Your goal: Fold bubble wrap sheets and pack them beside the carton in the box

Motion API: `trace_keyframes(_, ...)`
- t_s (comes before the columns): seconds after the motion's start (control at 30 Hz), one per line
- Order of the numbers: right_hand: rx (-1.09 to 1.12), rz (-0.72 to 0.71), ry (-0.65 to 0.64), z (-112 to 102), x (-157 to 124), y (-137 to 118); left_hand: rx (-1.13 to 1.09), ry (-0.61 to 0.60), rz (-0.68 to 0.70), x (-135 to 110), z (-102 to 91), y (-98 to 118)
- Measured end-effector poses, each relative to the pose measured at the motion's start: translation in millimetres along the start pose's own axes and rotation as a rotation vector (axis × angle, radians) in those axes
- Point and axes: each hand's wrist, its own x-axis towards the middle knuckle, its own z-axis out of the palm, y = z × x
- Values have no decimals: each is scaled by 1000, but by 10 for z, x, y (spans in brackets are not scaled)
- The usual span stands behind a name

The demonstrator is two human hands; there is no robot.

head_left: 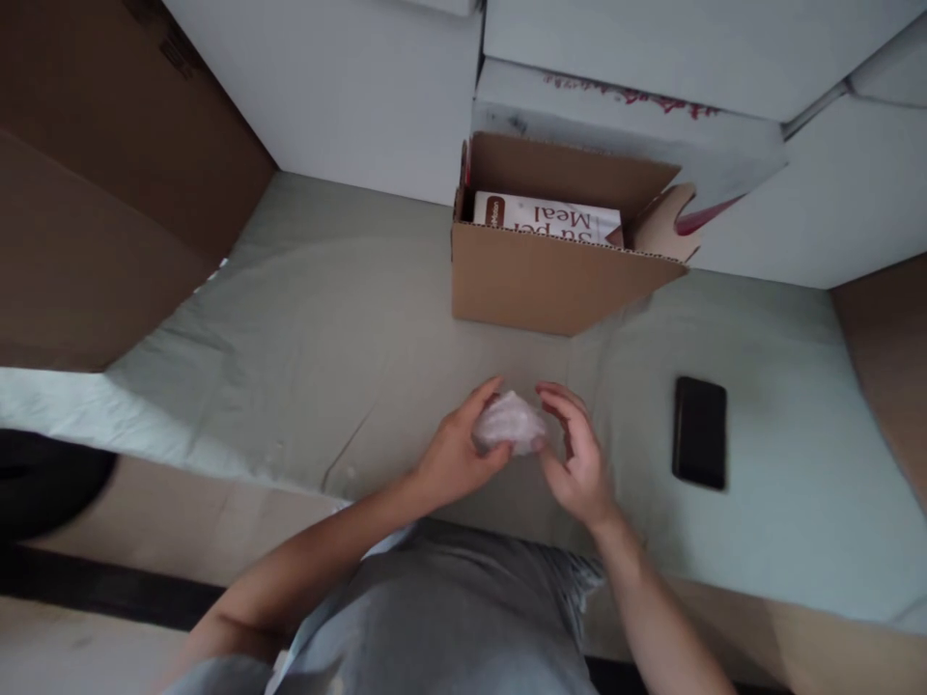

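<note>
A small crumpled whitish bundle (509, 425), which looks like thin plastic wrap or a bag, is between my hands above the cloth. My left hand (463, 442) grips it from the left, thumb and fingers around its edge. On the other side, my right hand (577, 452) is curved with its fingers apart. Its thumb is at the bundle's right edge, and whether it presses on it I cannot tell. What the wrap contains, if anything, does not show.
Beyond my hands stands an open cardboard holder (528, 280) with a white printed box (499, 208) inside. A black phone (699, 432) lies to the right on the pale green cloth (304, 319). White boxes (377, 87) line the back; a large brown carton (108, 212) stands left.
</note>
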Motion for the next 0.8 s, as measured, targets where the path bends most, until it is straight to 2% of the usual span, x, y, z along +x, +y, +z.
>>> trace_keyframes(0.07, 6, 63, -179, -136, -15, -38, 75, -103, 15, 0, -127, 74)
trace_keyframes(0.13, -7, 147, -294, -240, -18, -95, 125, -207, 76, -5, -225, 143)
trace_keyframes(0.2, -44, 177, -328, -303, 1, -187, 177, -278, 147, -8, -280, 209)
trace_keyframes(0.3, -107, 137, -390, -363, 69, -376, 239, -327, 229, 14, -319, 321)
trace_keyframes(0.4, -112, 121, -376, -492, 158, -560, 234, -352, 335, 102, -398, 487)
trace_keyframes(0.47, -92, 122, -290, -670, 256, -647, 231, -320, 439, 223, -515, 653)
trace_keyframes(0.5, -67, 124, -196, -786, 333, -679, 244, -284, 499, 310, -594, 755)
trace_keyframes(0.53, -31, 123, -64, -912, 437, -704, 274, -236, 560, 419, -680, 868)
trace_keyframes(0.6, 66, 95, 288, -1164, 733, -734, 383, -144, 676, 701, -844, 1105)
trace_keyframes(0.63, 101, 67, 443, -1275, 922, -740, 455, -119, 713, 869, -907, 1218)
trace_keyframes(0.67, 122, 24, 565, -1366, 1127, -738, 524, -156, 738, 1051, -947, 1318)
trace_keyframes(0.73, 95, -19, 590, -1484, 1541, -713, 635, -302, 711, 1424, -947, 1464)
trace_keyframes(0.8, 11, -10, 526, -1529, 1878, -663, 709, -403, 681, 1768, -851, 1537)
